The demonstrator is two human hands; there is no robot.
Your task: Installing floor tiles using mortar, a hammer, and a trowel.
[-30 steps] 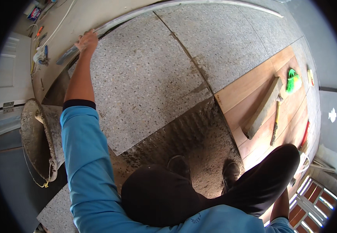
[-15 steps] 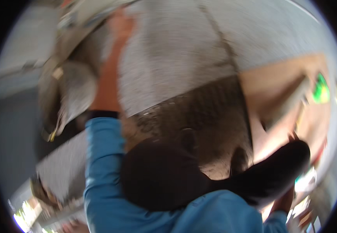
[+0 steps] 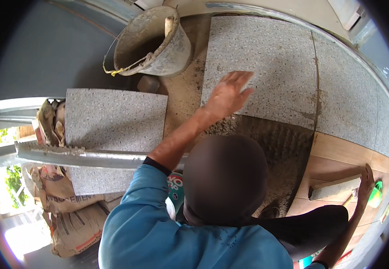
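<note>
My left hand reaches over the large grey speckled tile, open, fingers stretched out and thumb apart; whether it touches the surface I cannot tell. Below that tile lies a dark patch of ridged wet mortar. At the far right, my right hand is closed around the end of a grey rectangular bar, above wood-look floor tiles. A green object lies just beyond that hand. My bent knee hides part of the mortar.
A mortar-stained bucket with a stick inside stands at the upper left. Another speckled tile lies left, crossed by a long metal straightedge. Paper cement bags are beside it. Grey speckled tiles continue right.
The view has swung, so the bucket and left-hand tile show fully now. My left hand has moved from the tile's far left edge to over its near part. My right hand is now at the bar's end.
</note>
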